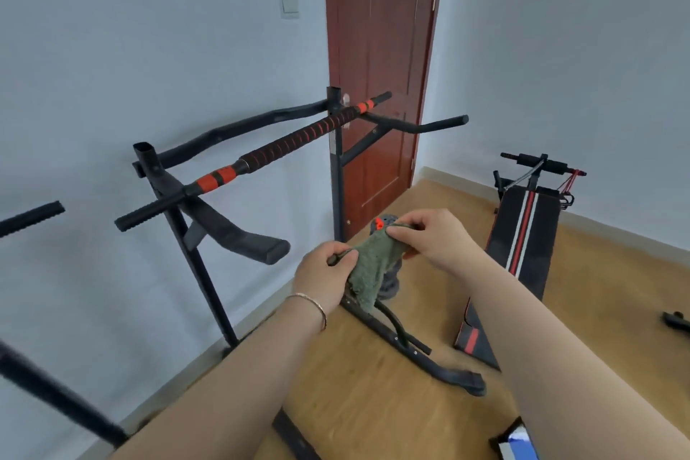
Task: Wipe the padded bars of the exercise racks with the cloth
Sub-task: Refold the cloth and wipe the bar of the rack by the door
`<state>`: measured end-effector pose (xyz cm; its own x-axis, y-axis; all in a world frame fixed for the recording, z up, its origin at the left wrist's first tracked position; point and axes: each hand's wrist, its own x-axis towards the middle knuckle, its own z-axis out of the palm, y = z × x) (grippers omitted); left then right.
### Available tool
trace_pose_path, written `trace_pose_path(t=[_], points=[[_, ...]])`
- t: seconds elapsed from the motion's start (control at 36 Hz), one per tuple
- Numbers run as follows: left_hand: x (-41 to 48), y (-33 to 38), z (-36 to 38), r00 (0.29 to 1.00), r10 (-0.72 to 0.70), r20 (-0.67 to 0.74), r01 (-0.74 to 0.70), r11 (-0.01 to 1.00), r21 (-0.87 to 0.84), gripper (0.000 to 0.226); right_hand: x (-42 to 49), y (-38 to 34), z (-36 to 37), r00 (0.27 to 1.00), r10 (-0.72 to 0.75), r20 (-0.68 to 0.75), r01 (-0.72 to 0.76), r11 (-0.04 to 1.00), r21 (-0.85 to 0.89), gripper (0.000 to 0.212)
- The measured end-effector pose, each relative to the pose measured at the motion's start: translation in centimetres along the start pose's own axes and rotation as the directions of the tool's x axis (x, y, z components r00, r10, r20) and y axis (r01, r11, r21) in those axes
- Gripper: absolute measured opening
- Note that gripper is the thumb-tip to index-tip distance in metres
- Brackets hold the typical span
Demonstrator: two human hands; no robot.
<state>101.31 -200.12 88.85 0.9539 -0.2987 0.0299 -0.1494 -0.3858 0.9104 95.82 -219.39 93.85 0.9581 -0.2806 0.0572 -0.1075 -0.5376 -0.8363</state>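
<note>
Two corners of a green cloth (373,267) are pinched by the left hand (326,273) and right hand (433,235), seemingly readied for a reach up to the padded bar (298,141).

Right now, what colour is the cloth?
The cloth is dull olive green; the head view shows it best.

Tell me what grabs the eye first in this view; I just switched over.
The green cloth is held at centre: the left hand grips its lower edge, the right hand pinches its top. Behind, at left, the padded bar with red-and-black wrap runs toward the brown door. A striped sit-up bench stands at right.
</note>
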Motion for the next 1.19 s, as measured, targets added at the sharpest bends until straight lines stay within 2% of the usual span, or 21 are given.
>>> trace_pose_path(t=[0.11, 0.25, 0.42, 0.56, 0.64, 0.72, 0.81, 0.94, 1.14, 1.19], points=[[3.4, 3.0, 3.7, 0.996, -0.025, -0.083, 0.027, 0.999, 0.027, 0.013, 3.5, 2.5, -5.5, 0.985, -0.043, 0.166, 0.045, 0.999, -0.005, 0.01], [7.0, 7.1, 8.5, 0.969, -0.087, -0.23, 0.097, 0.995, 0.031, 0.009, 8.8, 5.3, -10.9, 0.918, -0.164, 0.36, 0.237, 0.957, -0.168, 0.017], [8.1, 10.0, 9.5, 0.923, -0.109, -0.368, 0.131, 0.991, 0.036, 0.01, 12.9, 5.9, -12.1, 0.907, -0.274, 0.319, 0.311, 0.948, -0.073, 0.004], [8.0, 12.7, 7.3, 0.889, -0.021, -0.458, 0.117, 0.976, 0.182, 0.011, 14.3, 3.5, -12.2, 0.882, -0.367, 0.297, 0.382, 0.924, 0.006, 0.01], [8.2, 13.7, 5.3, 0.87, -0.024, -0.492, 0.127, 0.976, 0.176, 0.009, 14.7, 1.5, -12.2, 0.865, -0.397, 0.305, 0.409, 0.912, 0.027, 0.015], [8.1, 14.7, 3.5, 0.858, -0.028, -0.514, 0.13, 0.978, 0.163, 0.008, 15.3, -0.4, -12.0, 0.851, -0.418, 0.319, 0.406, 0.908, 0.107, 0.022], [8.4, 15.2, 1.8, 0.853, -0.026, -0.52, 0.136, 0.975, 0.174, 0.007, 16.9, -1.6, -11.0, 0.853, -0.392, 0.346, 0.32, 0.915, 0.246, 0.011], [9.4, 15.3, -1.0, 0.842, -0.017, -0.539, 0.15, 0.967, 0.205, 0.01, 19.5, -4.0, -8.4, 0.836, -0.393, 0.383, 0.226, 0.883, 0.412, 0.017], [13.1, 13.2, -5.8, 0.811, -0.105, -0.575, 0.106, 0.994, -0.032, 0.009, 23.8, -7.2, -3.8, 0.75, -0.456, 0.48, 0.168, 0.832, 0.528, 0.017], [14.4, 12.5, -7.4, 0.803, -0.092, -0.588, 0.085, 0.996, -0.04, 0.009, 25.3, -8.3, -2.7, 0.724, -0.471, 0.504, 0.151, 0.822, 0.55, 0.016]])
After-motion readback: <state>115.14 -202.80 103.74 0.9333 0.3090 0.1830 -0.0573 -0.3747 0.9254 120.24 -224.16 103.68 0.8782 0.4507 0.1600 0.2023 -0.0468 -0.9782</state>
